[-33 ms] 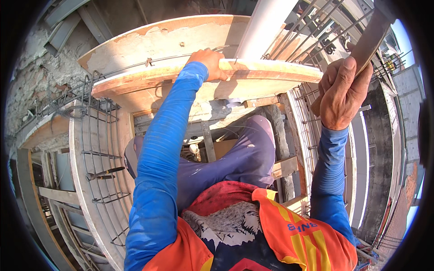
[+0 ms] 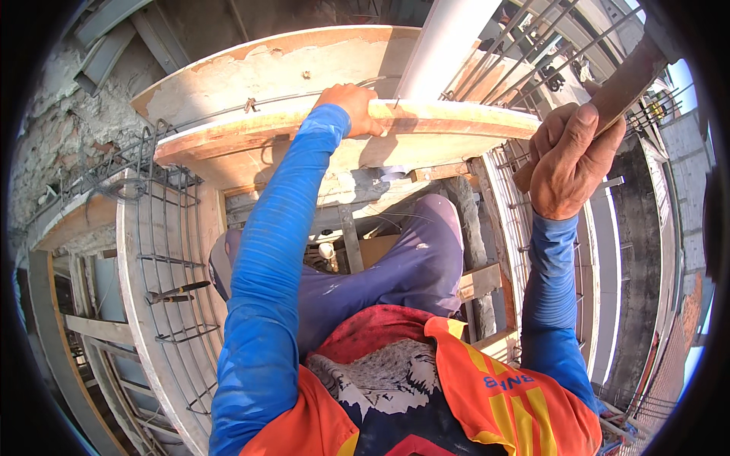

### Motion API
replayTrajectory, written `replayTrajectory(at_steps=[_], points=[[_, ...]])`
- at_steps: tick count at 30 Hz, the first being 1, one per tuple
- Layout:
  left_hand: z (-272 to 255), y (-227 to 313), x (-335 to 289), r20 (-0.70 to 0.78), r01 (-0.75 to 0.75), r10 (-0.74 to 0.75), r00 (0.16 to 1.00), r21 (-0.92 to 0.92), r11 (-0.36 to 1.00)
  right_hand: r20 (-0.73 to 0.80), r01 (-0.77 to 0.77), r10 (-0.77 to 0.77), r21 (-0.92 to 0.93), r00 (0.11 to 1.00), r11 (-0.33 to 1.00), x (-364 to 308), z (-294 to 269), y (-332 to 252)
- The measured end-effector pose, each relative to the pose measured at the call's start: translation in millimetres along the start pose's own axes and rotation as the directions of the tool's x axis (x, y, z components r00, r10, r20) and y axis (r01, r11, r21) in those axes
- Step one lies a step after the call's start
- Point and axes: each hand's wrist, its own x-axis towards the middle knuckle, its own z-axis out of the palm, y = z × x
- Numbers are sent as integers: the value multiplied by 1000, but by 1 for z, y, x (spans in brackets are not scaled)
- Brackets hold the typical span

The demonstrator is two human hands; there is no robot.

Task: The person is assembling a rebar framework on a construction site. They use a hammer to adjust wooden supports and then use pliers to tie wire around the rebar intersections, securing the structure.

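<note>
On wooden board (image 2: 433,144), left hand (image 2: 350,110), right hand (image 2: 566,163) gripping probable hammer (image 2: 627,83)

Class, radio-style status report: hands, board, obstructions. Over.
Left hand gripping wooden board, upper edge. Right hand clutching wooden-handled tool. White pipe beyond board; whether it obstructs, unclear.

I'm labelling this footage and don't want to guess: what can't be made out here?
All in the head view:
Far end of the wooden-handled tool in the right grip: cut off by the dark rim.
Lower end of the white column: hidden behind the wooden board.
Small pale object between the legs: too small to identify.
</note>
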Motion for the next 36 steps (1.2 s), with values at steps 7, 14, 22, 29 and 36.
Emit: replayTrajectory(at_steps=[7, 14, 22, 29, 36], points=[[4, 2, 3, -67, -17, 21, 997, 60, 998, 385, -13, 269, -553, 883, 833, -27, -25, 53], [2, 3, 3, -45, -41, 42, 998, 17, 999, 454, 77, 251, -590, 855, 804, -50, -10, 59], [-2, 4, 0, -36, -30, 30, 999, 24, 999, 107, -81, 109, -236, 988, 968, -18, -2, 27], [-5, 2, -3, -29, -20, 20, 999, 20, 1000, 476, -127, 367, -463, 799, 877, -57, -6, 78], [-9, 21, -2, -32, -12, 14, 999, 63, 998, 93, -123, 132, -99, 987, 987, -45, 48, 173]])
